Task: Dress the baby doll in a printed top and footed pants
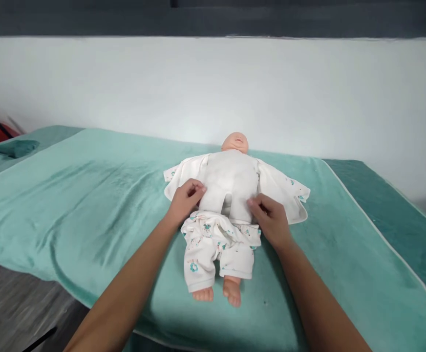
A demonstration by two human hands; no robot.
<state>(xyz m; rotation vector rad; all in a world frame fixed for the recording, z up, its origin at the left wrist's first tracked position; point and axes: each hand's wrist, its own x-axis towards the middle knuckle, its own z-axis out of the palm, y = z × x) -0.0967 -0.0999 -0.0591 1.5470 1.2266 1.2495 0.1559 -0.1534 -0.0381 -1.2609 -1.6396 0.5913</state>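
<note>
Left hand (186, 199) and right hand (272, 219) are pinching opposite sides of a white garment (229, 176), fingers closed together, doll (235, 142) is lying face-up underneath, patterned trousers (201, 259) are covering its legs

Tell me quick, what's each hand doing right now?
Left hand: fingers curled at one side of the doll; can't tell whether it's pinching anything.
Right hand: curled at the other side; grip can't be told either.

- No legible text, brand, number or sign.
- White cloth doll trousers with teal print (202, 256): tiny reddish marks on one leg, too small to read.
</note>
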